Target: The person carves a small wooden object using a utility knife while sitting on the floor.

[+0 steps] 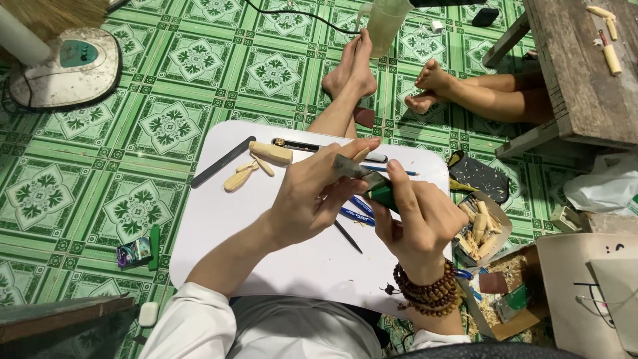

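Wooden piece (362, 154): small, pale, pinched at the left fingertips above the white lap board (219, 226); mostly hidden by fingers.
Left hand (312, 196): closed on the wooden piece, thumb against the blade.
Carving tool (369, 181): grey blade, green handle; tip touching the piece, handle largely covered.
Right hand (419, 216): clamped around the green handle, bead bracelet (428, 292) at the wrist.
Board: flat file (222, 161), carved wooden pieces (256, 166), blue pens (359, 209) partly hidden.
Right of board: box of wood offcuts (482, 229), cut off behind the hand.

Home floor workshop: green patterned tiles (199, 60), wood shavings (495, 292), carved pieces (482, 229)
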